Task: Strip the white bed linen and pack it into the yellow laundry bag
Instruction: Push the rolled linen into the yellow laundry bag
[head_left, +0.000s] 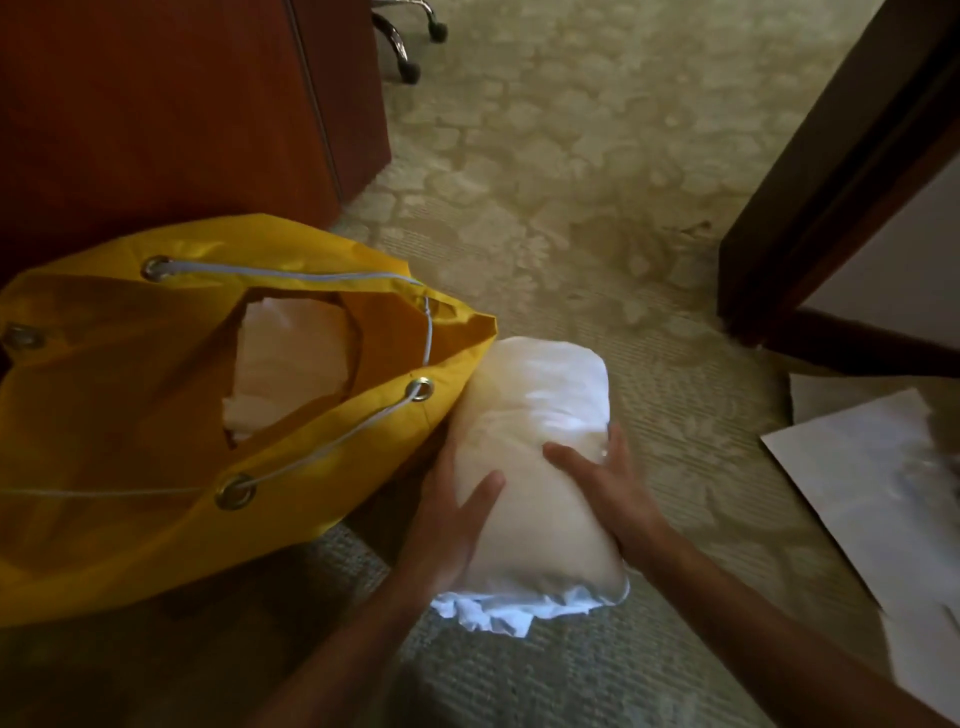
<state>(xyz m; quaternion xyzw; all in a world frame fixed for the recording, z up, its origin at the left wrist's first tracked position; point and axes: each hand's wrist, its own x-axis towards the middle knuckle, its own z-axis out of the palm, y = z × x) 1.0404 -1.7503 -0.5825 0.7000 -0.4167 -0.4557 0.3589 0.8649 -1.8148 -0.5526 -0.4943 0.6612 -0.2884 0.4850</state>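
Hands (519, 499) round linen roll (530, 441) (white)

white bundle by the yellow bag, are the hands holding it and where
Yes. Both hands hold the rolled white linen bundle by its long sides near the middle: the left hand on the bag side, the right hand on the other.

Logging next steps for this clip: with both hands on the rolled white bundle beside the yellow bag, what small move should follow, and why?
Probably lift the rolled linen bundle, held between left hand and right hand, leftward over the yellow laundry bag. Its mouth gapes open beside the bundle, with white linen already inside.
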